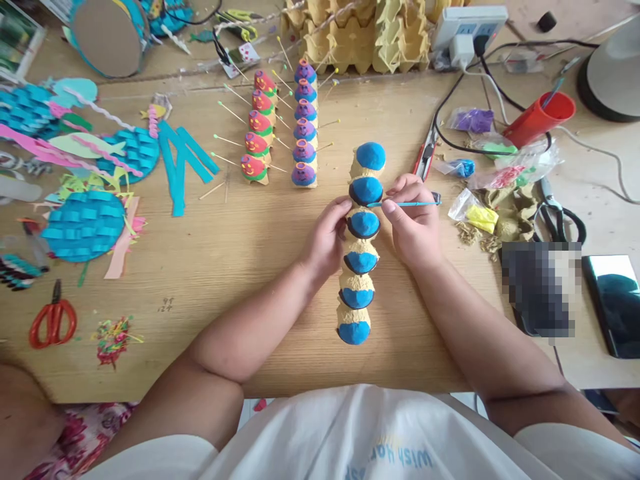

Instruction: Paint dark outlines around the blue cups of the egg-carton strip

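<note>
Plainly, the tabletop [225, 253] bears everything, its middle given to the blue-domed egg-carton strip [364, 225], which runs lengthwise toward the near edge, presumably so both hands reach its sides. Closer to the far edge stand a red-and-green strip [260, 123] and a purple-and-blue strip [304, 129], probably set back for elbow room. The left hand [330, 233] curls against the blue-domed strip's left side, likely steadying it; the right hand [414, 225] pinches a thin blue tool [413, 203], tip at the second dome [367, 189] from the far end, seemingly for fine control.
</note>
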`<act>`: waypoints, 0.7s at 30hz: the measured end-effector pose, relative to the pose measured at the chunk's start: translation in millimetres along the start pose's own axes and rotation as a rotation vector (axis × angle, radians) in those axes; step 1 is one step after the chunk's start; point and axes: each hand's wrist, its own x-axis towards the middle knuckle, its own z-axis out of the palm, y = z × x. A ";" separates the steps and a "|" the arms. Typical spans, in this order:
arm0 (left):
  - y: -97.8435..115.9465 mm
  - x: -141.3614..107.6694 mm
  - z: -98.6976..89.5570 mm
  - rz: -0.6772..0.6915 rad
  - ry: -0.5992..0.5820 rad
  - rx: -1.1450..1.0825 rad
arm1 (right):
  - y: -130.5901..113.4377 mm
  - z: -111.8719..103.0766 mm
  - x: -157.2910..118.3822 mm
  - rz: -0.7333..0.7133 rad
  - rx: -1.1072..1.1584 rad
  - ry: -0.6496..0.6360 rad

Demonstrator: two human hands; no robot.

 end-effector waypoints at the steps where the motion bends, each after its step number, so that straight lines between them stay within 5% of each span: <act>1: 0.1 -0.8 0.4 0.005 0.010 -0.013 | -0.9 0.0 -0.3 -0.007 0.003 -0.007; 21: -3.7 3.7 1.1 0.043 0.072 -0.096 | -1.1 0.3 -1.4 -0.045 -0.057 0.002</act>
